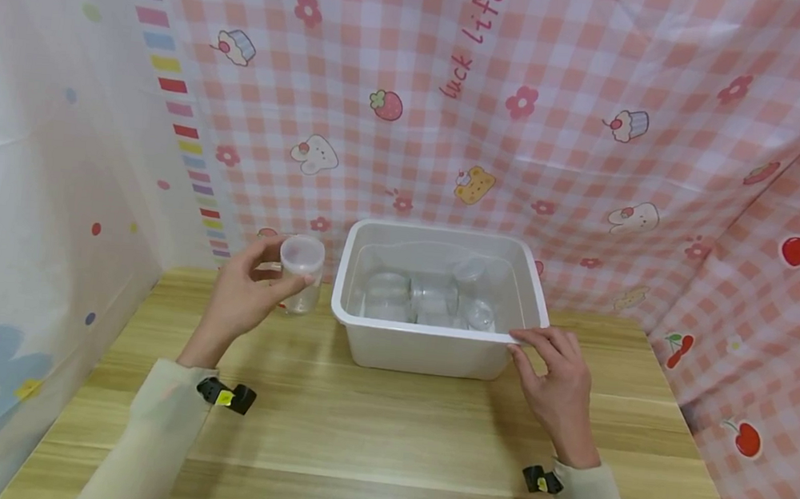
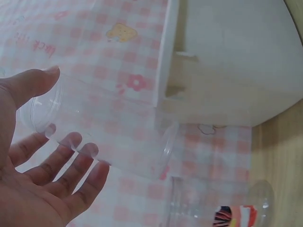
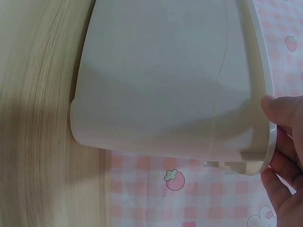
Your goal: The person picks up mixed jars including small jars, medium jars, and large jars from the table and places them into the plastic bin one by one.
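On the left, my left hand [image 1: 244, 291] holds a clear plastic jar [image 2: 113, 123] between thumb and fingers, its translucent round end [image 1: 302, 253] turned up. The held jar looks empty in the left wrist view and hangs above the table. Below it stands another clear jar [image 2: 208, 203] with something red, white and black at its bottom, mostly hidden in the head view. My right hand [image 1: 557, 381] grips the near right corner of the white plastic tub [image 1: 426, 352], thumb and fingers on either side of the rim [image 3: 271, 137]. Several clear jars [image 1: 435, 295] lie inside the tub.
The tub stands on a wood-grain table [image 1: 381, 448] near its back edge. Behind it hangs a pink checked cloth [image 1: 410, 146], with a white patterned cloth [image 1: 39, 166] along the left side and more checked cloth on the right.
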A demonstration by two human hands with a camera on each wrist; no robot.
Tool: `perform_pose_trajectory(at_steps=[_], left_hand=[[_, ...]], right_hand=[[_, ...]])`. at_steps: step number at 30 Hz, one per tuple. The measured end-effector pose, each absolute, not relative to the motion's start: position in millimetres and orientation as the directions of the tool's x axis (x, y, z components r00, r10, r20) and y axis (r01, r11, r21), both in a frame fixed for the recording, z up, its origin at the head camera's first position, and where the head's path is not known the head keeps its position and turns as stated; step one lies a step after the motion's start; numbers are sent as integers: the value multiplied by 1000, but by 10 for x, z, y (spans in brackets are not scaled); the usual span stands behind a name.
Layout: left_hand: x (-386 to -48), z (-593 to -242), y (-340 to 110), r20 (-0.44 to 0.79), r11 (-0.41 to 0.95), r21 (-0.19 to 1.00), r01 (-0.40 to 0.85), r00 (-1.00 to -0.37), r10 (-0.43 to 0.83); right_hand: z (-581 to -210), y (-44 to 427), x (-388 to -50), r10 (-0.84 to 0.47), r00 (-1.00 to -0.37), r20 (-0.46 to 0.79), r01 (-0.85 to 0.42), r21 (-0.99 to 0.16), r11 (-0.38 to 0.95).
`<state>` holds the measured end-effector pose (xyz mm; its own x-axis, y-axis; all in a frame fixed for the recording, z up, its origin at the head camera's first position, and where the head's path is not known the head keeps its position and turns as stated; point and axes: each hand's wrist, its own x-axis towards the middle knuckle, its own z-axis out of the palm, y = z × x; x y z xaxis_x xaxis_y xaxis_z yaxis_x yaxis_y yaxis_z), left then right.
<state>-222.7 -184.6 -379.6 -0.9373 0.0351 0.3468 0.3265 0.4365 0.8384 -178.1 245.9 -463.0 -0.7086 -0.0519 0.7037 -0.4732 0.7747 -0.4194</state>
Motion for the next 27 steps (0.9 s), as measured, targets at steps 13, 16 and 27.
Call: perform_pose_trajectory(at_steps=[13, 16, 27], left_hand=[[-2270, -3547, -1658, 396, 413, 819, 399, -913, 97], [-2288, -3510, -1597, 415, 408, 807, 427, -901, 123], [-2386, -3374, -1387, 457, 424, 752, 504, -863, 216]], right_hand=[[-4655, 2451, -1809, -46, -672, 739, -499, -407, 765], [-4659, 2457, -1805, -43, -672, 739, -499, -409, 764], [-4644, 2447, -1793, -41, -685, 728, -493, -421, 762]])
